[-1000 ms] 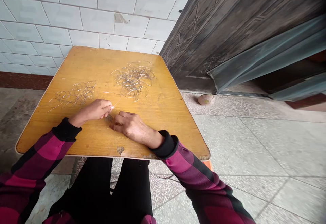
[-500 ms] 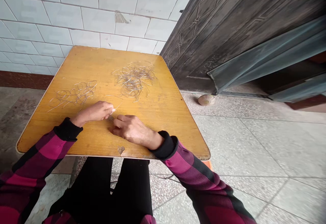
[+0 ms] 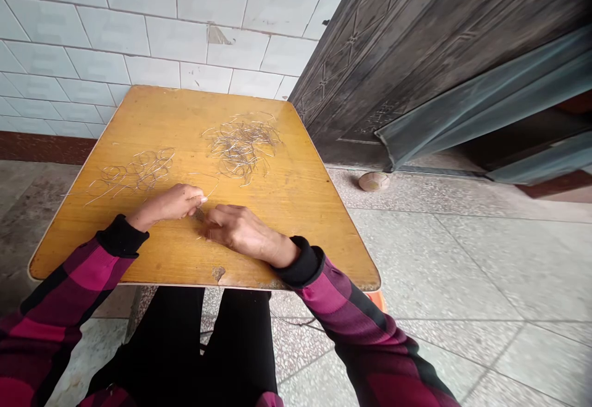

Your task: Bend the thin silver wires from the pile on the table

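Note:
My left hand is closed in a pinch over the near part of the table, on a thin metal wire. From its fingertips the wire bends up and back to the left. Just right of it, my right hand has its fingers curled and pressed together, with a short wire end showing by the fingertips. How the wire runs between the hands is hidden. Left of centre lies a loose group of looped wires. A denser heap of thin wires lies farther back.
The yellow wooden table has a chipped patch near its front edge. Behind it is a white tiled wall. To the right are a dark carved door, a grey-green curtain and a rounded stone-like object on the floor.
My right hand's fingers have turned slightly, and a short wire end now shows below them. The wire's bend above my left hand has shifted a little. Both wire piles stay put.

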The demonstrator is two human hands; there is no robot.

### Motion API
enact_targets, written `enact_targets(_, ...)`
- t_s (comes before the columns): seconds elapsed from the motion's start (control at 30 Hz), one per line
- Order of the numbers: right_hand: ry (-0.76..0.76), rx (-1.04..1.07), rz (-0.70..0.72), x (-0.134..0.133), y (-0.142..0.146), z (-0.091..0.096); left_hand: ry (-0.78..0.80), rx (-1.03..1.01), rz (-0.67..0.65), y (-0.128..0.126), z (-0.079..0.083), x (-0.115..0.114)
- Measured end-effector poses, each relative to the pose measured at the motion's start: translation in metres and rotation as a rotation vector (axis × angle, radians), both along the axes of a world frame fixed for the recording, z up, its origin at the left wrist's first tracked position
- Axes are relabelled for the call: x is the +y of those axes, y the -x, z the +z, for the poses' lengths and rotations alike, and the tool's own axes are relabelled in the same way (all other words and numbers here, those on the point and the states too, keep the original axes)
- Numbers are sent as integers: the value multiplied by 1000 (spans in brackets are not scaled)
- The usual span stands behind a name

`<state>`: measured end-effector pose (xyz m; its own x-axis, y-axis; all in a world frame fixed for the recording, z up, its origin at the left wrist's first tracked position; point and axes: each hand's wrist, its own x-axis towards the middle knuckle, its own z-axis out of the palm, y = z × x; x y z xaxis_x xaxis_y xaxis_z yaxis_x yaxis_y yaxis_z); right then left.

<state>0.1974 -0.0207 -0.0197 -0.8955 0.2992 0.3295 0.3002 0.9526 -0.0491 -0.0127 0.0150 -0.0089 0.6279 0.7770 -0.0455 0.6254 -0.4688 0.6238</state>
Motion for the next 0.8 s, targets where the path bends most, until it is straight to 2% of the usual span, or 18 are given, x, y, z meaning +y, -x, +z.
enact_targets(0.13, 143, 179, -64, 10, -11, 5, 20, -43, 133, -1, -1, -2)
enact_targets(0.3, 363, 442, -356, 28, -20, 1, 110, -77, 155, -6, 1, -7)
enact_targets(0.37, 563, 582, -441, 36, -19, -4, 82, -47, 122, -11, 1, -9)
enact_targets(0.47, 949, 763, -472, 45, -14, -11, -61, 59, 71, -18, -4, -10)
enact_targets(0.57, 1181, 822, -500, 52, -10, -15, -210, 195, 50, -22, -12, -9)
enact_targets(0.7, 1283, 804, -571, 57, -10, -16, -348, 351, 5, -24, -17, -9)
enact_targets(0.8, 1252, 775, -621, 59, -13, -16, -392, 388, -8, -24, -18, -9)
